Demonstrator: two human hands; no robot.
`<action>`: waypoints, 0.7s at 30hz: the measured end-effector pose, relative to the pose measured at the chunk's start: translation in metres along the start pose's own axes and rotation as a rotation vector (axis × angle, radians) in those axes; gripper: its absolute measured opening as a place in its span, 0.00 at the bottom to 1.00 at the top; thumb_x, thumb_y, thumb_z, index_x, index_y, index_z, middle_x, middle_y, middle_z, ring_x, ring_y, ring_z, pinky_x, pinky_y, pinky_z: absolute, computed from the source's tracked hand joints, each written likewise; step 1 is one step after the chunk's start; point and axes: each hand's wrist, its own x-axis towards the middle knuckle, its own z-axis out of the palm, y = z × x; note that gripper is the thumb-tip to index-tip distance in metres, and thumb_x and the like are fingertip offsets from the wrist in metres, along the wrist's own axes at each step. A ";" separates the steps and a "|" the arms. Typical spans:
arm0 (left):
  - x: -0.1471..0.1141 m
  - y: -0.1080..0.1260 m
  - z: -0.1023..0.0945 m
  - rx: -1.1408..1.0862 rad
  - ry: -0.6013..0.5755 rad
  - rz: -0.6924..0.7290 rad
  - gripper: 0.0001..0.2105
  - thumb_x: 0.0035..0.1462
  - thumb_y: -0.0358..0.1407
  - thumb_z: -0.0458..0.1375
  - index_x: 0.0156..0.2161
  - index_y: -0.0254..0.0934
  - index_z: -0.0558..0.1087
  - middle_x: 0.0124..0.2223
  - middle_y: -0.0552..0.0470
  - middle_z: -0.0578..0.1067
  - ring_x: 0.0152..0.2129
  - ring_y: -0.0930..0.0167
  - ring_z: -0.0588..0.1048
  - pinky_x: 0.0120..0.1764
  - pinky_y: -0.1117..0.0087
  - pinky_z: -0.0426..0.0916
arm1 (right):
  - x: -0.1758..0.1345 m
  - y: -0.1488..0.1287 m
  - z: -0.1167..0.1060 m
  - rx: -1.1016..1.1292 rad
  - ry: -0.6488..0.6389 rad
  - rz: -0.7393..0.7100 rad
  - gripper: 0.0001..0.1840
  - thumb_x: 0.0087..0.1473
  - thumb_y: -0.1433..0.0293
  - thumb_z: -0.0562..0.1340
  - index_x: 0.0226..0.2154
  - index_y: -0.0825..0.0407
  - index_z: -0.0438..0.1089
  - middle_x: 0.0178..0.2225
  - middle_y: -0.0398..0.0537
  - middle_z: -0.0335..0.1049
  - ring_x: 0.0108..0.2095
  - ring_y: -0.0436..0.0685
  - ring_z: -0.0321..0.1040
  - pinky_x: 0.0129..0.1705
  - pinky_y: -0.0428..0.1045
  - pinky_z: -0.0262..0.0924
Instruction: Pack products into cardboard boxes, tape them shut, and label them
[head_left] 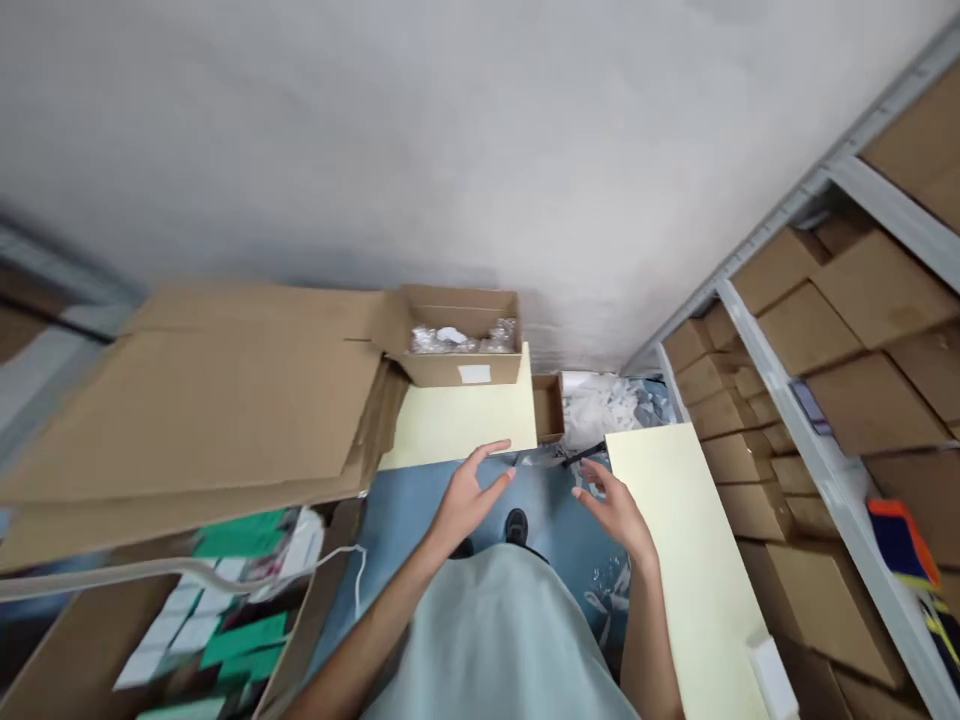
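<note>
My left hand [466,497] hangs over the blue floor, thumb and fingers apart, with nothing in it. It is nearest to the front edge of a pale yellow table [465,420]. On that table stands an open cardboard box [442,372] with bubble-wrapped items [450,342] inside and a white label [475,374] on its front. Across from it, my right hand [613,510] is also bare and has its fingers spread. It hovers beside the inner edge of a second pale yellow table [697,560].
Large flattened cardboard sheets [247,390] lie stacked at left. Below them is a carton with green and white small boxes [232,640], crossed by a white cable [225,578]. A shelf rack [810,420] of cartons lines the right. White scrap [600,410] and a small box [549,408] lie behind.
</note>
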 end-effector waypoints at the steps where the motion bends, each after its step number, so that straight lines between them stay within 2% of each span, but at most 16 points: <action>1: -0.001 0.000 -0.008 0.026 0.083 0.000 0.25 0.62 0.52 0.63 0.59 0.42 0.79 0.63 0.45 0.83 0.66 0.55 0.77 0.73 0.53 0.66 | 0.017 -0.007 0.000 -0.045 -0.053 -0.044 0.34 0.60 0.51 0.73 0.65 0.44 0.78 0.61 0.57 0.82 0.63 0.73 0.78 0.70 0.70 0.68; 5: -0.020 0.001 -0.041 0.164 0.398 -0.007 0.22 0.66 0.51 0.62 0.59 0.43 0.79 0.64 0.46 0.82 0.66 0.56 0.77 0.75 0.50 0.62 | 0.077 -0.036 0.018 -0.199 -0.319 -0.199 0.32 0.64 0.54 0.70 0.67 0.45 0.75 0.65 0.57 0.79 0.64 0.72 0.78 0.70 0.69 0.68; 10: -0.064 -0.007 -0.075 0.306 0.678 -0.104 0.20 0.69 0.49 0.61 0.59 0.44 0.78 0.65 0.44 0.81 0.66 0.54 0.77 0.79 0.38 0.46 | 0.123 -0.073 0.070 -0.254 -0.572 -0.380 0.29 0.66 0.57 0.69 0.67 0.45 0.76 0.64 0.57 0.80 0.63 0.70 0.79 0.69 0.67 0.69; 12: -0.083 -0.017 -0.087 0.348 0.758 -0.139 0.18 0.68 0.48 0.62 0.58 0.45 0.79 0.64 0.44 0.82 0.66 0.53 0.76 0.78 0.35 0.45 | 0.128 -0.088 0.097 -0.230 -0.626 -0.450 0.29 0.67 0.57 0.69 0.67 0.44 0.75 0.63 0.57 0.80 0.62 0.68 0.79 0.69 0.67 0.70; 15: -0.110 -0.034 -0.105 0.386 0.886 -0.168 0.21 0.67 0.49 0.64 0.61 0.44 0.77 0.68 0.41 0.78 0.71 0.51 0.71 0.77 0.38 0.52 | 0.122 -0.110 0.138 -0.170 -0.681 -0.561 0.36 0.65 0.56 0.73 0.72 0.41 0.71 0.68 0.55 0.75 0.68 0.68 0.73 0.73 0.66 0.67; 18: -0.134 -0.049 -0.125 0.410 1.039 -0.206 0.34 0.64 0.54 0.68 0.70 0.43 0.71 0.78 0.36 0.65 0.78 0.47 0.58 0.77 0.41 0.56 | 0.107 -0.132 0.182 -0.146 -0.735 -0.671 0.49 0.59 0.54 0.78 0.77 0.39 0.64 0.75 0.54 0.65 0.76 0.69 0.62 0.79 0.66 0.58; 21: -0.160 -0.061 -0.147 0.404 1.163 -0.228 0.43 0.61 0.57 0.71 0.75 0.44 0.65 0.83 0.36 0.52 0.81 0.43 0.47 0.78 0.38 0.50 | 0.085 -0.154 0.226 -0.149 -0.817 -0.747 0.53 0.59 0.51 0.79 0.79 0.38 0.60 0.78 0.54 0.61 0.78 0.69 0.59 0.80 0.66 0.56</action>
